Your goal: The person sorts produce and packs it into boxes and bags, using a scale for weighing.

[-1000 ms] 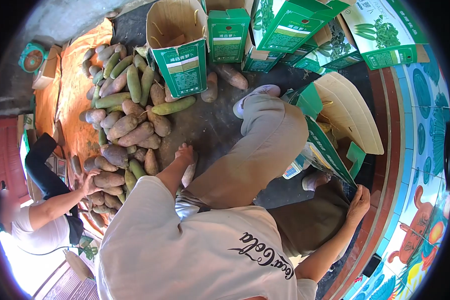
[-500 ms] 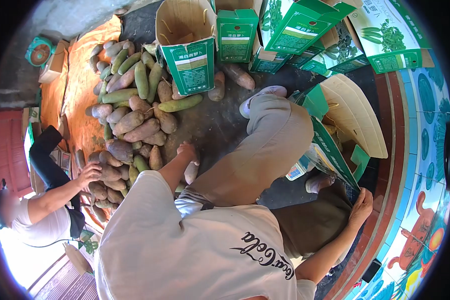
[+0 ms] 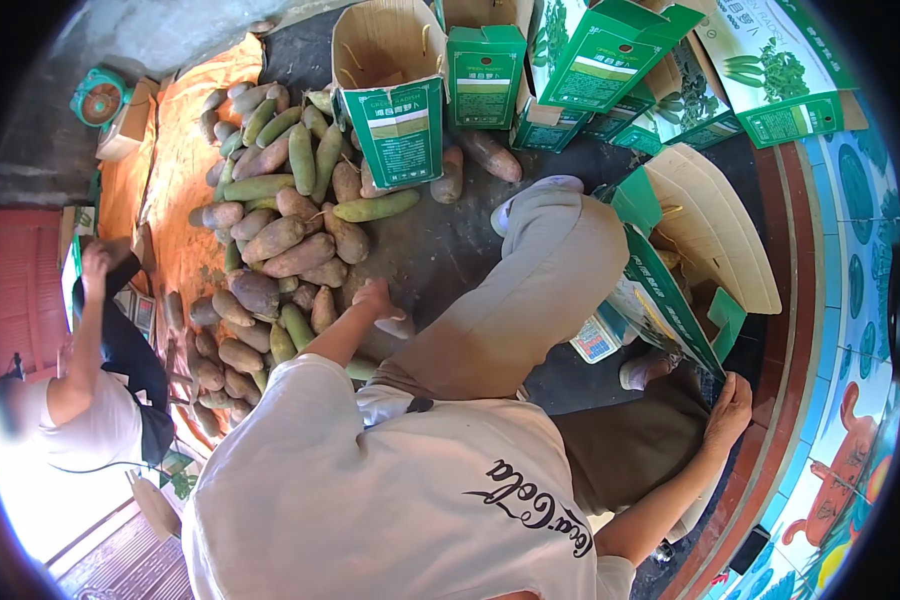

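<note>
My left hand (image 3: 375,299) reaches down beside my thigh at the near edge of the radish pile. Its fingers curl over a pale, muddy radish (image 3: 398,326), which is partly hidden by the hand and my leg. At the right, my right hand (image 3: 730,400) pinches the lower corner of a green-and-white carton (image 3: 673,292). The carton leans tilted by my legs with its brown flaps open, and its inside shows only in part. The radish pile (image 3: 295,256) mixes green radishes with brown, soil-covered ones.
Several upright cartons (image 3: 402,130) stand beyond the pile. A co-worker (image 3: 90,410) sits at the left by the orange sheet (image 3: 130,200). A small scale (image 3: 596,342) is between my legs. A fan (image 3: 100,98) stands far left; a tiled wall (image 3: 850,300) borders the right.
The pale radish has shifted up slightly with my left hand. My right hand keeps its hold on the carton. The co-worker's hand has left the pile and risen. The view has turned slightly.
</note>
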{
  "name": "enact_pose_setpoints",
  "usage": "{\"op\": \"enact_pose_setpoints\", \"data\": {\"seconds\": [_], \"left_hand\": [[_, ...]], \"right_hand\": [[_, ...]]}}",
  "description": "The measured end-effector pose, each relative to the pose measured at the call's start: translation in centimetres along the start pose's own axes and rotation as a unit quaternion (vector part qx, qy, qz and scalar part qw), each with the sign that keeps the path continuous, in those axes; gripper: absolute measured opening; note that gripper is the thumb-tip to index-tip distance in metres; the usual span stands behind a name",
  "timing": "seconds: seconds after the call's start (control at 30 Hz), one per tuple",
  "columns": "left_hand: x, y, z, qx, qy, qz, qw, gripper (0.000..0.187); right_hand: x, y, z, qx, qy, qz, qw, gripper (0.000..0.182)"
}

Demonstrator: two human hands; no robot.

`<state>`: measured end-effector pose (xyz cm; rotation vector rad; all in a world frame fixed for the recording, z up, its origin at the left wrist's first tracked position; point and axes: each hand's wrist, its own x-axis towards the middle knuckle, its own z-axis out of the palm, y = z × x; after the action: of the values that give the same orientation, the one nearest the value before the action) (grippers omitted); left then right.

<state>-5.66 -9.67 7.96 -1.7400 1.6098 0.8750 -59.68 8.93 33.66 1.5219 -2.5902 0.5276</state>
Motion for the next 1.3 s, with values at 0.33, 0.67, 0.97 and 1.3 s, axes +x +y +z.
{"op": "enact_pose_setpoints", "data": {"seconds": [0.33,0.67,0.97,1.3], "left_hand": [[-0.6,1.5,-3.9,-0.033,0.157,-0.012,0.987,0.089],[0.0,0.4,-1.2,-0.053,0.151,-0.012,0.987,0.095],[0.5,1.1,-1.4,-0.032,0.1,0.013,0.994,0.104],[-0.2,2.7,-2.1,-0.002,0.085,0.007,0.996,0.101]], "right_hand": [[-0.4,0.3,0.2,0.011,0.013,0.006,1.0,0.02],[-0.6,0.2,0.1,0.018,0.012,0.004,1.0,0.018],[-0.6,-0.3,-0.2,0.015,0.014,-0.01,1.0,0.018],[-0.9,-1.0,-0.6,0.002,0.017,-0.027,0.999,0.018]]}}
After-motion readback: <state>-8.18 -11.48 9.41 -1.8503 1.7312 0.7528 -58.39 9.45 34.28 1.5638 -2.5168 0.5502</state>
